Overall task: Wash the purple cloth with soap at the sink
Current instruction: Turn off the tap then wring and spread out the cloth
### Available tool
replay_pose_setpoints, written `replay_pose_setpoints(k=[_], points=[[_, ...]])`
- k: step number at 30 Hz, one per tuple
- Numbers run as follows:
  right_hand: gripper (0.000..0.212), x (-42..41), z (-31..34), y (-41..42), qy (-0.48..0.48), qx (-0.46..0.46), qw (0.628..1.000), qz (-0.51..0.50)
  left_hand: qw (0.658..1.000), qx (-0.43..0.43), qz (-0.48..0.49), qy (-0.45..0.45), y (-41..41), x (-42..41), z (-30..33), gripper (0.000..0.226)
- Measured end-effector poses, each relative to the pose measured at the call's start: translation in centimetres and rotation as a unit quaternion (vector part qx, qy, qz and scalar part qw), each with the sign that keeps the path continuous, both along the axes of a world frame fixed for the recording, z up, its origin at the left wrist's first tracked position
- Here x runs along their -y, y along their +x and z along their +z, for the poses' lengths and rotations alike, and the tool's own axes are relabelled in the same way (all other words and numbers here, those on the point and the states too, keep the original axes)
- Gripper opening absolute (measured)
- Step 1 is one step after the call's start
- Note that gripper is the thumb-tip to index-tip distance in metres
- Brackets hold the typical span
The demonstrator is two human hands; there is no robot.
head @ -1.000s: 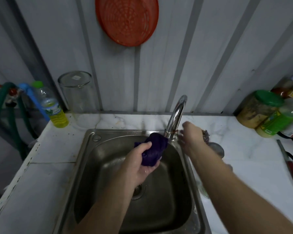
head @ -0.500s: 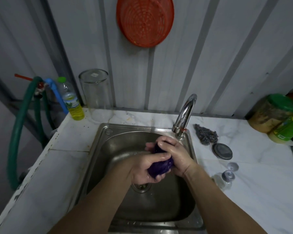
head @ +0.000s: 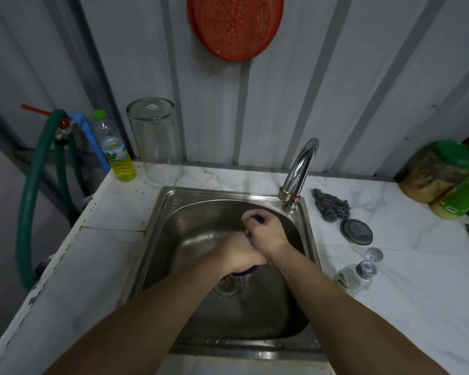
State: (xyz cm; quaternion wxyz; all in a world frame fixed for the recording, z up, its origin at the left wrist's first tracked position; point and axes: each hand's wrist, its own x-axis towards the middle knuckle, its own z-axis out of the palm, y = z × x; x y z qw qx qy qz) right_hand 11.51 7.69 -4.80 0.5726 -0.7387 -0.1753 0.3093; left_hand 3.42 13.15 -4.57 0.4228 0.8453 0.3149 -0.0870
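Both hands are closed around the purple cloth (head: 258,217) over the middle of the steel sink (head: 190,212). My right hand (head: 266,234) grips its far end, where a purple edge pokes out above the knuckles. My left hand (head: 240,255) grips the near end, and another purple bit shows beneath it above the drain (head: 226,286). Most of the cloth is hidden inside the fists. The curved chrome faucet (head: 299,169) stands at the sink's back right corner; I cannot tell whether water is running.
A bottle of yellow liquid (head: 117,152) and an upturned clear jar (head: 155,139) stand at the back left. Right of the sink lie a steel scourer (head: 332,204), a round lid (head: 356,231) and a small clear bottle (head: 355,277). Green-lidded jars (head: 439,169) crowd the far right.
My right hand left the faucet base and joined the left on the cloth. Both hands have dropped lower into the sink and twisted apart along the cloth.
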Motion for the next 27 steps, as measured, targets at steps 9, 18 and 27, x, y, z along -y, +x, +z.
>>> replay_pose_setpoints(k=[9, 18, 27], points=[[0.015, -0.3, -1.9, -0.3, -0.05, 0.098, 0.992, -0.064, 0.995, 0.057, 0.066, 0.037, -0.8, -0.1, -2.2, 0.057], [0.015, 0.8, -1.0, -3.0, 0.168, -0.071, 0.945, -0.27, 0.755, 0.335, 0.405, -0.392, -1.4, 3.0, -1.9, 0.048], [0.048, 0.3, 2.6, -3.1, 0.102, -0.342, 0.897, -0.262, 0.796, 0.335, 0.453, -0.222, 0.4, 1.2, 2.9, 0.042]])
